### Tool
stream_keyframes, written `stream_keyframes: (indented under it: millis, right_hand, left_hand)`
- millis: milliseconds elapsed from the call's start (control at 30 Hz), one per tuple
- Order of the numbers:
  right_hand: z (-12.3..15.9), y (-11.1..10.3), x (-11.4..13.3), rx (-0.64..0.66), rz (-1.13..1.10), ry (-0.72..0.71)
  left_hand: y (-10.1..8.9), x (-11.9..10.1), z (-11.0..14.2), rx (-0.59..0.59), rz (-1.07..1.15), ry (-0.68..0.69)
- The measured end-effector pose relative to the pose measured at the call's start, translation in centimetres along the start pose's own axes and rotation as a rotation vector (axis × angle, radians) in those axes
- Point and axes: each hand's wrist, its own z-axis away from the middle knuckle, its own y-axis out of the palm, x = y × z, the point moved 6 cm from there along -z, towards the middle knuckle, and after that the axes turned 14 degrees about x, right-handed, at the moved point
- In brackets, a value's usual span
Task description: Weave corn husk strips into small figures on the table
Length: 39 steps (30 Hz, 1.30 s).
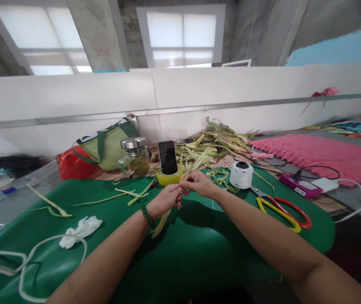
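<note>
- Left hand (168, 197): fingers clamped on husk strip (162, 224), its tail towards 7 o'clock.
- Right hand (197, 184), at 2 o'clock from left: fingertips pinching strip too, presumably for control.
- Phone (168, 157), 12 o'clock: tape roll (170, 177) apparently props it.

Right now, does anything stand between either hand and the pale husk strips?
Nothing visible does: the left hand and right hand both hold the pale husk strips. The yellow roll with the phone upright at it stands just beyond the hands, not between them and the strips.
</note>
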Motion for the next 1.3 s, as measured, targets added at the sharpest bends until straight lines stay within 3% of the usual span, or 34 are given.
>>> stream_keyframes:
  millis: [300, 400, 500, 567, 667, 733, 833, 933, 1133, 1300]
  right_hand:
    - [-0.4, -0.2, -1.4, -0.138, -0.231, 0.004]
    - [0.0, -1.7, -2.2, -0.284, -0.446, 0.008]
    - [1.4, -4.8, -2.5, -0.498, -0.576, -0.045]
    - [2.8, -7.2, -2.5, -0.658, -0.501, -0.085]
    - [4.1, -9.6, -2.2, -0.771, -0.133, -0.010]
    - [4.1, -9.8, -1.9, -0.701, 0.164, 0.111]
    - [3.5, -8.4, -2.1, -0.364, 0.534, 0.420]
    - [4.3, -6.3, -1.6, -0.083, 0.699, 0.644]
    - [5.8, -1.9, 0.3, 0.353, 1.005, 0.770]
    - [7.0, -1.5, -1.6, 0.455, 0.966, 0.771]
  left_hand:
    - [0.0, -0.9, 0.4, -0.018, 0.065, 0.015]
    - [0.0, -1.6, 0.6, 0.015, 0.084, 0.069]
    - [-0.4, -2.2, 0.8, 0.030, 0.096, 0.082]
    - [-1.2, -2.6, 1.0, -0.012, 0.142, 0.113]
    - [-3.0, -3.4, 1.3, -0.126, 0.274, 0.231]
    - [-4.0, -3.7, 1.5, -0.192, 0.354, 0.305]
    - [-4.9, -3.8, 1.6, -0.216, 0.409, 0.349]
    - [-5.1, -3.5, 1.4, -0.188, 0.416, 0.325]
    - [-5.2, -3.2, 1.2, -0.158, 0.413, 0.317]
    - [-4.8, -3.2, 1.3, -0.115, 0.417, 0.296]
